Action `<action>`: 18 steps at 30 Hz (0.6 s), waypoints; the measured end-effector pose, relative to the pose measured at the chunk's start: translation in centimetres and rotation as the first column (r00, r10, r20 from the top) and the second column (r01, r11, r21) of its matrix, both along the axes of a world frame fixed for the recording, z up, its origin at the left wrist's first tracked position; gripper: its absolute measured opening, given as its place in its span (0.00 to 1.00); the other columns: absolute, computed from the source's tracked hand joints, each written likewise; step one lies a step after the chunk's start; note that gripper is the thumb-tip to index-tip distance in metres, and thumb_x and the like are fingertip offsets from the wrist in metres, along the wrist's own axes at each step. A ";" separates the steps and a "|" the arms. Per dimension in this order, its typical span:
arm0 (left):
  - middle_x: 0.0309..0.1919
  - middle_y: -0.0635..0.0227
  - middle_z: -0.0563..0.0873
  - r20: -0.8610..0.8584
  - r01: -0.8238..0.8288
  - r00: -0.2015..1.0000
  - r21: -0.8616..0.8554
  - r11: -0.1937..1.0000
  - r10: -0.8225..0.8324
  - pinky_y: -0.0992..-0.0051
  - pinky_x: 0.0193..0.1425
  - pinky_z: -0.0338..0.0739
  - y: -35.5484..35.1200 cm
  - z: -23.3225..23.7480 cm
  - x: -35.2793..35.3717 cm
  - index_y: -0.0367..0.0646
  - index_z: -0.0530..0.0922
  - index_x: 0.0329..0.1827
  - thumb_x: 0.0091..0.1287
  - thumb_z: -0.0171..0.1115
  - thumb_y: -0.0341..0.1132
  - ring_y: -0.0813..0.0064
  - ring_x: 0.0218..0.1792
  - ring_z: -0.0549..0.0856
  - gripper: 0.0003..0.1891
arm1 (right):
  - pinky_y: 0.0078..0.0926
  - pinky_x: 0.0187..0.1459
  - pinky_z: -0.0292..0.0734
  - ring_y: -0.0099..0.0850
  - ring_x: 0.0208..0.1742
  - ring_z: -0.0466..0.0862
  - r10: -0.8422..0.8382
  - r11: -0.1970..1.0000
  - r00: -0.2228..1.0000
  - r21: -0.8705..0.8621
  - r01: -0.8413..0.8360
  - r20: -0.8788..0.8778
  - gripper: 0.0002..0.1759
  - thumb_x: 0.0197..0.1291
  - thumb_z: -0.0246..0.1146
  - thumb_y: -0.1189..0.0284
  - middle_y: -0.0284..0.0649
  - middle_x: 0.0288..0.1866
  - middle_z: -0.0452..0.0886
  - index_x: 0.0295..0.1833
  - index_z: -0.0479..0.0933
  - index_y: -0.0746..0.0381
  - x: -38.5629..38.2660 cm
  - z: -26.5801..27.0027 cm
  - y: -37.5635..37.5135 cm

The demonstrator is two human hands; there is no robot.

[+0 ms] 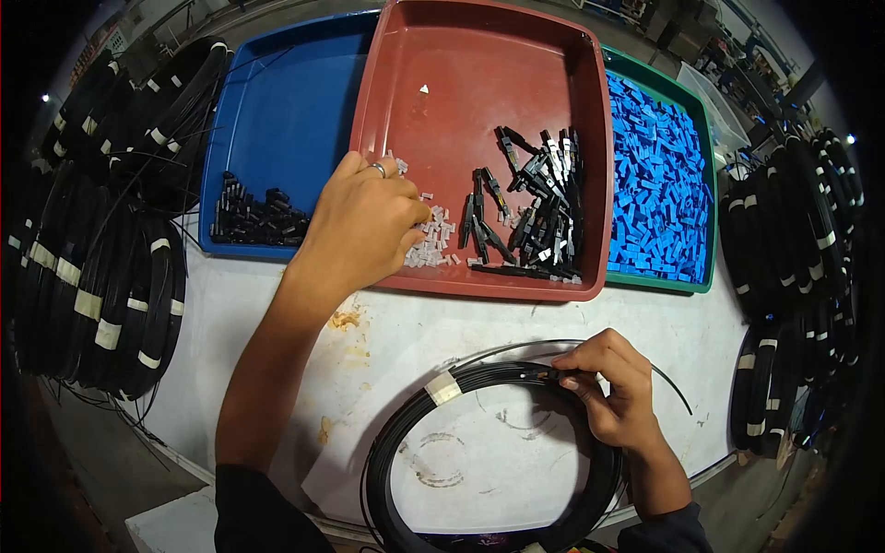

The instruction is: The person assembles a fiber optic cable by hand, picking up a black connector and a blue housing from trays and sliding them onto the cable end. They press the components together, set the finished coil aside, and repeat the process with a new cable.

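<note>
My left hand reaches into the red tray, its fingers curled down at the small whitish translucent pieces. Whatever those fingertips may hold is hidden. Lower right, my right hand pinches a black cable at the top of a cable coil; a small dark part shows at the fingertips. Light tape binds the coil, and a loose cable end sticks out past the hand. Slim black connectors lie heaped in the right half of the red tray.
A blue tray with small black parts stands left of the red one. To the right, a green tray holds many blue clips. Taped cable coils are stacked at left, and more coils at right.
</note>
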State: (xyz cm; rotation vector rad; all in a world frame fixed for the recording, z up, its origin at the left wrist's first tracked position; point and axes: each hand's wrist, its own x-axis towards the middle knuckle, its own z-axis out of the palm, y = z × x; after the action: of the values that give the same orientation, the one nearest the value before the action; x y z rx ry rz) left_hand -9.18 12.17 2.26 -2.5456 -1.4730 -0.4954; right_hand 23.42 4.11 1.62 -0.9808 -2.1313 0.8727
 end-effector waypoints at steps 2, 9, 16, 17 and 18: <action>0.35 0.72 0.90 -0.025 -0.012 1.000 0.007 1.000 0.013 0.67 0.53 0.70 0.1 -0.2 0.1 0.44 0.92 0.37 0.57 0.76 0.33 0.70 0.43 0.81 0.06 | 0.26 0.39 0.82 0.32 0.39 0.87 0.009 1.000 1.000 0.012 -0.009 0.005 0.16 0.55 0.71 0.89 0.42 0.41 0.84 0.49 0.86 0.66 0.0 0.0 0.1; 0.37 0.73 0.89 -0.060 0.014 0.998 0.085 0.996 -0.009 0.68 0.53 0.72 0.4 -0.5 0.0 0.45 0.92 0.35 0.59 0.72 0.27 0.70 0.45 0.82 0.04 | 0.26 0.39 0.82 0.31 0.38 0.87 -0.001 1.000 1.000 -0.003 0.001 -0.009 0.15 0.57 0.72 0.88 0.42 0.41 0.84 0.50 0.86 0.66 0.1 0.0 0.0; 0.38 0.73 0.88 0.051 0.031 0.998 0.091 0.995 -0.036 0.67 0.53 0.72 0.1 -0.5 0.8 0.44 0.91 0.34 0.58 0.74 0.29 0.69 0.46 0.82 0.03 | 0.26 0.39 0.83 0.32 0.39 0.87 0.007 1.000 0.999 0.001 -0.006 -0.032 0.14 0.57 0.72 0.87 0.42 0.41 0.85 0.50 0.86 0.66 -0.1 -0.3 0.1; 0.38 0.73 0.88 0.051 0.031 0.998 0.092 0.995 -0.036 0.67 0.53 0.72 0.1 -0.6 0.8 0.44 0.91 0.34 0.58 0.74 0.29 0.69 0.46 0.82 0.03 | 0.26 0.39 0.83 0.32 0.39 0.87 0.007 1.000 0.999 0.004 -0.007 -0.033 0.14 0.58 0.72 0.87 0.42 0.41 0.85 0.50 0.86 0.66 0.0 -0.3 0.1; 0.38 0.73 0.88 0.051 0.014 0.999 0.080 0.997 -0.018 0.67 0.53 0.72 0.1 -0.7 0.8 0.44 0.91 0.35 0.58 0.74 0.30 0.69 0.46 0.82 0.03 | 0.26 0.39 0.83 0.32 0.39 0.87 0.005 1.000 0.999 0.004 -0.005 -0.032 0.14 0.58 0.72 0.87 0.42 0.41 0.85 0.50 0.86 0.66 0.0 -0.2 0.1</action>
State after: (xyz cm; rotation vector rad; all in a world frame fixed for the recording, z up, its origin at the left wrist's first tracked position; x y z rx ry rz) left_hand -8.39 12.29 1.53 -2.5026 -1.4205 -0.6137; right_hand 23.39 4.21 1.38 -0.9535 -2.1090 0.8809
